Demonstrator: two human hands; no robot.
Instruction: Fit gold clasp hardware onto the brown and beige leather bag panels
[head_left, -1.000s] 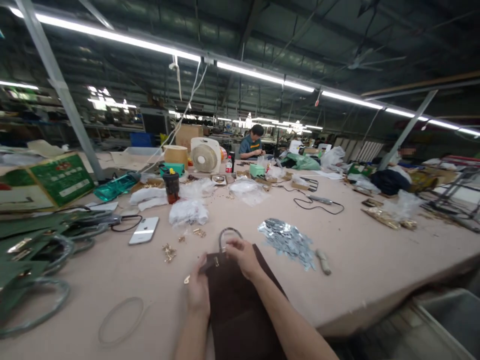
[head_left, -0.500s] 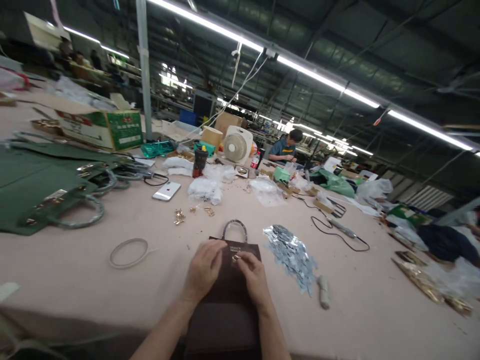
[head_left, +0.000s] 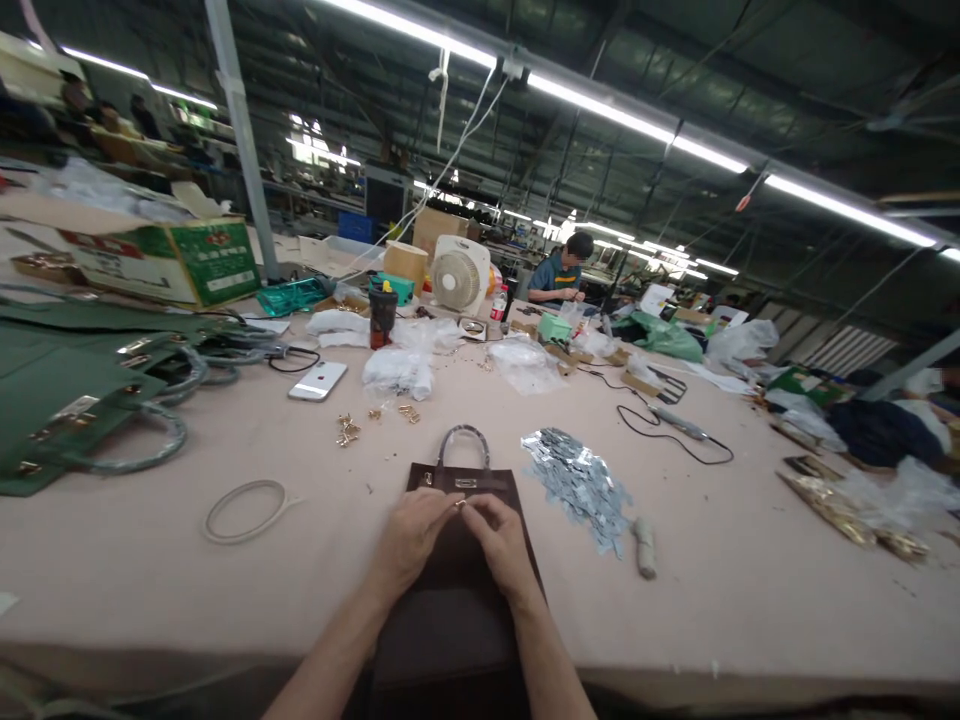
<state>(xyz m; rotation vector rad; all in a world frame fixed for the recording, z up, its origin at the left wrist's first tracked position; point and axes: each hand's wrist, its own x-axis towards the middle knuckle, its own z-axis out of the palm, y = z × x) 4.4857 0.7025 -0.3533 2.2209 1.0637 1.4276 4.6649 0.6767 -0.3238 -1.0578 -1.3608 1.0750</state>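
Note:
A dark brown handbag [head_left: 457,600] lies before me at the table's front, its wrapped handle [head_left: 463,432] pointing away. A metal plate [head_left: 466,483] sits near its top edge. Just below that plate, my left hand [head_left: 412,535] and my right hand [head_left: 501,540] meet at the fingertips. Both pinch a small gold-coloured metal fitting [head_left: 460,503], mostly covered by the fingers. To the right of the bag lies a pile of small greyish-blue pieces [head_left: 577,480]. Beyond the bag, to the left, are loose gold metal parts [head_left: 347,430].
Green handbags [head_left: 67,390] lie at the left, near a ring of pale tape or cord [head_left: 244,512]. A phone [head_left: 318,381], a dark cup [head_left: 382,317] and a fan [head_left: 457,275] stand farther back. A corded tool [head_left: 679,424] lies at right. Across the table sits a person [head_left: 559,275].
My left hand has come across from the bag's upper left to join the right hand at the gold fitting. The view has shifted slightly, and the metal plate now shows more clearly.

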